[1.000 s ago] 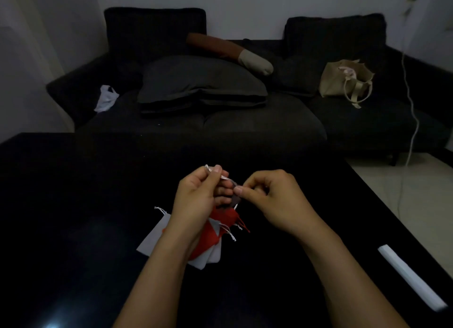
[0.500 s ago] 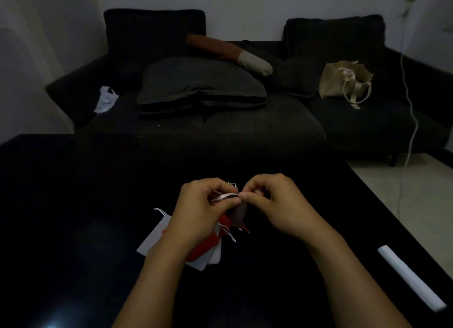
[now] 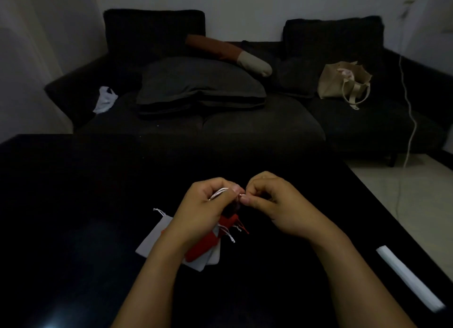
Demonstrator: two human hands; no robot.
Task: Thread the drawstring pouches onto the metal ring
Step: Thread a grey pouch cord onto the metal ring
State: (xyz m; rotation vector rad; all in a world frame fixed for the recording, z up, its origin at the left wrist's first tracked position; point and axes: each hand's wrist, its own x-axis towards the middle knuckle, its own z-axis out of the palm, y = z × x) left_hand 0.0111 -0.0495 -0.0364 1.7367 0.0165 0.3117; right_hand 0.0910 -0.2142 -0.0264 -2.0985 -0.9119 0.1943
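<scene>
Head view, only cam. Both hands have come lower and closer together vs 1 s ago: back then the left held the cord up at fingertip height w/ a gap to the right; now they meet just above the table.

Left hand is curled, pinching pale drawstring cords btwn thumb and fingers. Right hand is also curled, thumb and forefinger pinching something tiny at the cord's end, right against the left fingertips. Metal ring: too dark and small to make out; prob the thing in the right pinch, can't confirm. A dark pouch seems to hang below the left fingers; hard to tell.

Judgement: cord loop is being fed onto the ring right now, so this pouch is mid-thread, not done.

Rest of the pouches lie on the table under the left wrist: red pouch on top of white pouches, cords trailing toward the right. They seem unthreaded, so plenty left to do.

Edges/room: black table runs wide to the left and fwd of the hands. Its right edge slants nearer the right forearm, w/ a white strip lying by that edge, well apart from the hands. Dark sofa sits beyond the far edge, w/ a beige bag on it.
</scene>
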